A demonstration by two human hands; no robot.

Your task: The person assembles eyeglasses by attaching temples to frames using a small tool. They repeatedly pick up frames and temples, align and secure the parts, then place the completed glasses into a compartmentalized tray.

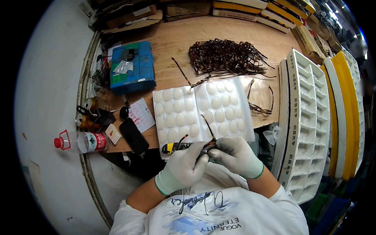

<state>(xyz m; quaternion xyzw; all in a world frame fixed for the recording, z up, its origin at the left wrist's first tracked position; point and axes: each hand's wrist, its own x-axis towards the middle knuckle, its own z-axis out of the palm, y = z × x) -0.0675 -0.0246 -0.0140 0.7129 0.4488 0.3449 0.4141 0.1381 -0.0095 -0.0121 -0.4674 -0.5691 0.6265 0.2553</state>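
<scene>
My left hand and my right hand, both in white gloves with grey coated fingers, meet close to my chest. Between them they pinch a tortoiseshell eyeglass frame, its temples pointing up and away from me. Most of its front is hidden by my fingers. Beneath lie white sheets covered in rows of pale oval pads. A yellow and black object rests at the near edge, beside my left hand. One eyeglass frame sits at the sheets' far edge, another off their right side.
A pile of tortoiseshell frames covers the far table. Left are a blue box, phone, handwritten paper, cigarette-sized box and red-capped bottle. White compartment trays stand on the right; cartons line the back.
</scene>
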